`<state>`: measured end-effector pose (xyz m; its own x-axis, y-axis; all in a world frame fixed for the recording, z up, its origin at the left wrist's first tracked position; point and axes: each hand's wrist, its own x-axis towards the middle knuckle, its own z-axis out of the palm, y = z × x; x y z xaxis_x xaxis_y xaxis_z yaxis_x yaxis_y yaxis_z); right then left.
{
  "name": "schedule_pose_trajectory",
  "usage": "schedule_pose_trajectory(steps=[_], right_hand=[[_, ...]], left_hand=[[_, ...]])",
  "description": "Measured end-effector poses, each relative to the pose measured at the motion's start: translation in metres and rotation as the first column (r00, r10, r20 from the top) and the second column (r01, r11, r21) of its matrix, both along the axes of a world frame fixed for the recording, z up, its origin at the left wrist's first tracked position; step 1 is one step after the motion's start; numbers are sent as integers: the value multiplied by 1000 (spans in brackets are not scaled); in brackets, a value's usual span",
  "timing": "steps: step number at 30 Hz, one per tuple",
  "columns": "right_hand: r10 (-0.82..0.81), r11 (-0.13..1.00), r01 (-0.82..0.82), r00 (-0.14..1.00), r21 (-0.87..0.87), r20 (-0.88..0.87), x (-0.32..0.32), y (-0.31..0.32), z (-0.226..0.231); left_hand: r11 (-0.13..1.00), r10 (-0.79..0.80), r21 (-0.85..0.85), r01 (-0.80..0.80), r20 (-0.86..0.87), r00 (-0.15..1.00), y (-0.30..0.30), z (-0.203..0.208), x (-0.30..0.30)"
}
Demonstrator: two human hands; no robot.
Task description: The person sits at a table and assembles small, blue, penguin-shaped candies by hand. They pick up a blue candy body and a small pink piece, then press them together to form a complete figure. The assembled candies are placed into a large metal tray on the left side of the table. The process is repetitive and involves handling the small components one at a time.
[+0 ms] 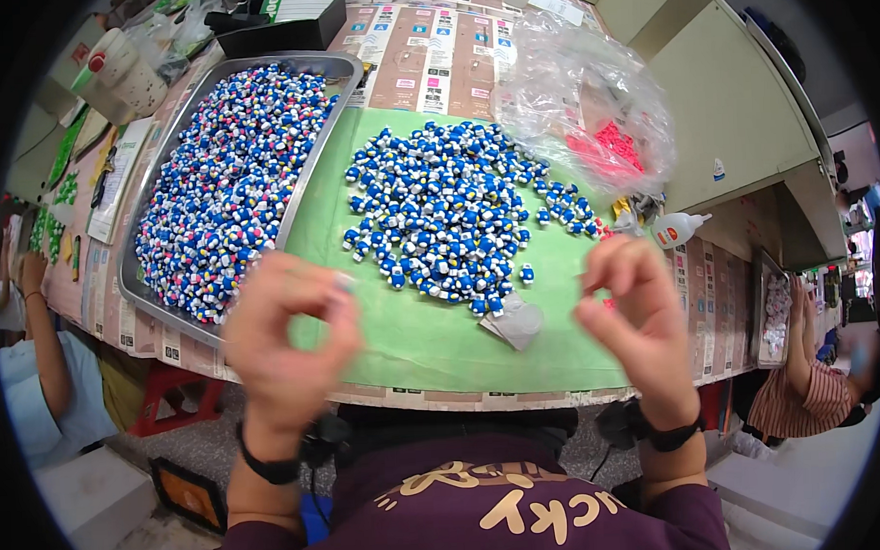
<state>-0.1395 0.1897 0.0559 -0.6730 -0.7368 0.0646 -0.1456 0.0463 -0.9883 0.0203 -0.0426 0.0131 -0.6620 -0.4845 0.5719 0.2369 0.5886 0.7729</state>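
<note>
My left hand (292, 333) is raised over the right edge of the metal tray, thumb and forefinger pinched on a small whitish and blue piece (344, 282). Motion blur hides that piece's detail. My right hand (645, 316) hovers above the mat's right side, its thumb and forefinger curved and apart. A tiny red piece shows behind the gap between them; whether the hand touches it cannot be made out. Between my hands, a heap of small blue-and-white plastic pieces (447, 207) covers the green mat (443, 362).
The metal tray (306, 197) at left is full of similar pieces with pink spots. Pink pieces (618, 148) lie in a clear plastic bag (559, 77). A white squeeze bottle (678, 229) and a whitish scrap (514, 323) are nearby. Other people sit at both sides.
</note>
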Motion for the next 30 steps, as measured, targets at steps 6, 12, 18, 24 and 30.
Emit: schedule_pose_trajectory(steps=[6,12,18,24,30], right_hand=[[-230,973,231,971,12,-58,-34,47,1],[-129,927,258,900,272,-416,-47,65,-11],[-70,860,278,895,427,-441,-49,79,-33],[62,860,183,889,477,-455,-50,71,-45],[305,793,187,703,580,-643,-42,64,-43]], left_hand=[[884,447,36,-467,231,864,-74,-6,25],[969,122,-245,-29,377,918,-36,-13,-18],[947,88,-306,98,541,836,-25,-27,-30],[988,98,-155,2,637,765,-20,-22,-32],[990,117,-128,-51,588,801,-25,-29,-17]])
